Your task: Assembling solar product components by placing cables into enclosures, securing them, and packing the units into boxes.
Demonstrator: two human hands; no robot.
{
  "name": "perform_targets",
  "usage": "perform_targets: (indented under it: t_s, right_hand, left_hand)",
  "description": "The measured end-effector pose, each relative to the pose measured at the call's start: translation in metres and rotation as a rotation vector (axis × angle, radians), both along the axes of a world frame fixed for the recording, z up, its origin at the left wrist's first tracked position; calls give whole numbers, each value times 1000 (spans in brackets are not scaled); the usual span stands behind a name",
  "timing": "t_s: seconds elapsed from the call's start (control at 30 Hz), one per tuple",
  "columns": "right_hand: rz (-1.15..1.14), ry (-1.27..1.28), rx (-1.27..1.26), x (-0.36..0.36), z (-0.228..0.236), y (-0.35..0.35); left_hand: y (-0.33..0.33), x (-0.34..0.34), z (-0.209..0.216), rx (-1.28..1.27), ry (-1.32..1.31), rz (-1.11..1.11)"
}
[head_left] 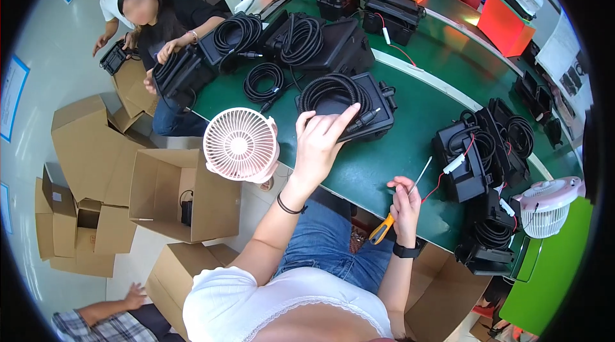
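My left hand [318,145] reaches over the near edge of a black plastic box [383,129], its fingers closed on a thick coiled black cable [330,89] that lies on the box. A plug at the cable's end shows beside my index finger. Between the fingers of my right hand [405,209] is a screwdriver [382,229] with a yellow-and-black handle, its metal shaft pointing up and away over the table's near edge. Part of the coil under my left hand is hidden.
Left of the box stand a pink fan [240,145] and another coiled cable [263,82]. More boxes with cables [462,159] crowd the right, near a second fan [549,206]. Cardboard cartons [163,196] stand on the floor at left. A co-worker [182,18] handles a box at far left.
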State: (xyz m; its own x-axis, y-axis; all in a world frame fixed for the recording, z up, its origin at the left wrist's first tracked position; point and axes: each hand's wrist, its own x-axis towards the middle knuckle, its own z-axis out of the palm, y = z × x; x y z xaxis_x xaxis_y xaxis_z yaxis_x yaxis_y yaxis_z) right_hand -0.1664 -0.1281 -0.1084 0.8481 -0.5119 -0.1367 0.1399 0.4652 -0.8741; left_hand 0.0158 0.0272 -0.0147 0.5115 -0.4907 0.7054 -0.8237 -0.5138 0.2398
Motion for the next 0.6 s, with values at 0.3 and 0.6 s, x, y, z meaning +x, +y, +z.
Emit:
perform_targets:
  t_s: [0.3,0.6]
  right_hand:
    - [12,-11,-7,-2,0,-1]
    - [5,-7,3,-2,2,1]
  left_hand:
    - [34,-24,8,-545,442,-23]
    - [143,-11,92,-1251,-109,88]
